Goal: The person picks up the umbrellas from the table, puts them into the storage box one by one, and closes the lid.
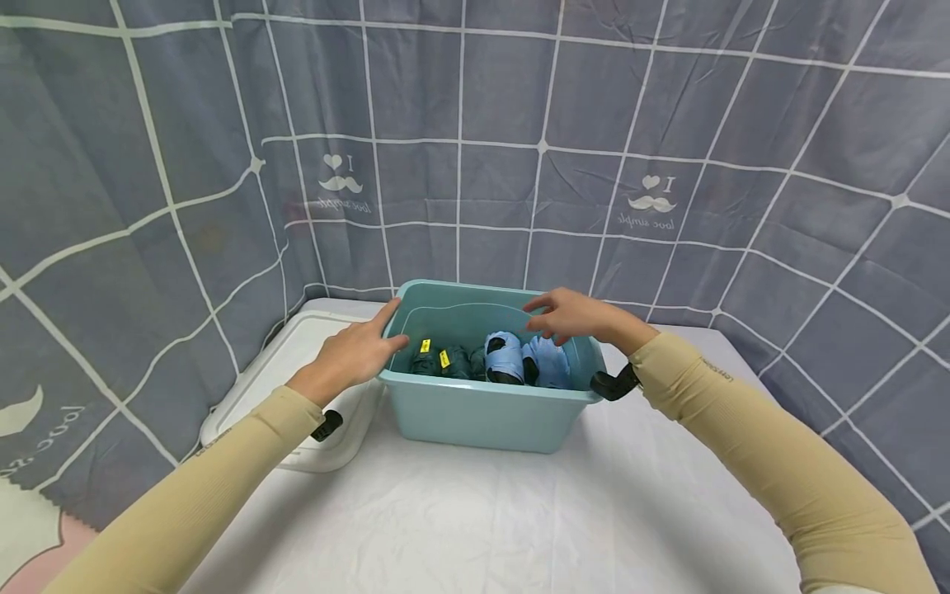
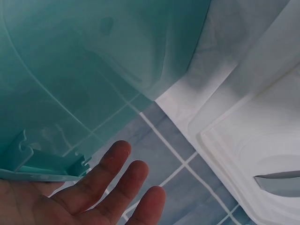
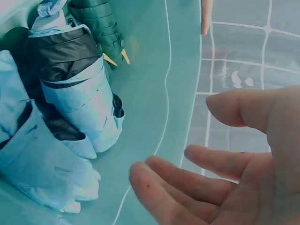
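Grey grid-patterned cloth is hanging behind a white-covered bench [image 1: 475, 511], with a teal bin [image 1: 486, 412] standing mid-bench. Folded umbrellas are lying inside it: 2 pale blue ones [image 3: 70, 108] and dark green ones [image 1: 445, 361], long axes running roughly front to back. Right hand [image 1: 575, 316] is hovering directly above the pale blue pair, fingers [image 3: 187, 185] apart and loosely bent, holding nothing; it is the nearer hand. Left hand [image 1: 356, 351] is resting on the bin's left rim, fingers [image 2: 110, 176] straight. White lid [image 1: 285, 388] is lying left of the bin.
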The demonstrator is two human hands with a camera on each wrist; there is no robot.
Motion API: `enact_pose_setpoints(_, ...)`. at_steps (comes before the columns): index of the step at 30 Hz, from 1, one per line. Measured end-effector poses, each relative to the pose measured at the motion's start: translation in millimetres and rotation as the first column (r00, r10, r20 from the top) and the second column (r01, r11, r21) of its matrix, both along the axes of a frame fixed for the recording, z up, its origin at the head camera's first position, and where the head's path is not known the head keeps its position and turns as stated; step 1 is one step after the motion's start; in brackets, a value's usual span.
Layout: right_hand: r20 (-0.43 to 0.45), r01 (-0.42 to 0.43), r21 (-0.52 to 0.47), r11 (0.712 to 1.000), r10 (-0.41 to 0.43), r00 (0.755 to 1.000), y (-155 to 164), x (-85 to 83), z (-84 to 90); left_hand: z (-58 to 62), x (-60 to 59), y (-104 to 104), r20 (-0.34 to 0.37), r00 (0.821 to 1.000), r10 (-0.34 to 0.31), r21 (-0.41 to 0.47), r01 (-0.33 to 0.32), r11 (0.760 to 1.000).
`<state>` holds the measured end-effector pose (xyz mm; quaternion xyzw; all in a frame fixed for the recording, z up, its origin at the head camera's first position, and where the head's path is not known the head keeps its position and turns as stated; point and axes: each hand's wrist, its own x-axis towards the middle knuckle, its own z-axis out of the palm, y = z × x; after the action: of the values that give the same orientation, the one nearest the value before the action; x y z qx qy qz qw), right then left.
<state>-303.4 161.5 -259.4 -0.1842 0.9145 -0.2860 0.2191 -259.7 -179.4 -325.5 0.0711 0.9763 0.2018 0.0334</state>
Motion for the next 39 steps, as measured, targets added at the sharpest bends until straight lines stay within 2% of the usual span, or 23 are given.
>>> enact_pose_setpoints(5,-0.091,-0.002,-0.058,0.998,-0.004,0.996,13,7.8,-6.9,-0.6,-0.1,-2,0.003,1.0,0.005,-0.001,-0.005,1.0)
enact_pose_setpoints(10,-0.216,0.045,-0.089,0.995,-0.064,0.974,26,15.3,-14.9,-0.2,-0.6,-1,0.002,1.0,0.001,-0.002,-0.001,1.0)
enact_pose_setpoints(15,-0.312,0.124,-0.096,0.988,-0.148,0.938,39,21.0,-20.8,0.1,-1.5,0,0.002,1.0,0.0,-0.001,0.0,1.0)
enact_pose_setpoints(21,-0.429,0.165,-0.062,0.984,-0.175,0.886,51,25.4,-30.5,0.0,-1.4,-1,0.006,1.0,0.001,0.003,-0.001,1.0)
enact_pose_setpoints(26,-0.461,0.195,-0.033,0.98,-0.188,0.867,57,26.7,-42.9,-0.5,-1.4,-1,0.012,1.0,0.003,0.008,-0.003,1.0)
enact_pose_setpoints(32,-0.51,0.186,-0.018,0.982,-0.169,0.843,63,26.1,-57.4,-0.4,-1.8,1,0.007,1.0,0.003,-0.001,-0.003,1.0)
enact_pose_setpoints(36,-0.508,0.189,-0.026,0.982,-0.176,0.843,64,25.9,-62.6,-0.1,-2.2,1,0.003,1.0,0.006,0.003,-0.006,1.0)
enact_pose_setpoints(39,-0.484,0.208,-0.039,0.977,-0.201,0.851,64,26.4,-65.6,0.5,-1.9,1,0.003,1.0,0.006,0.002,-0.006,1.0)
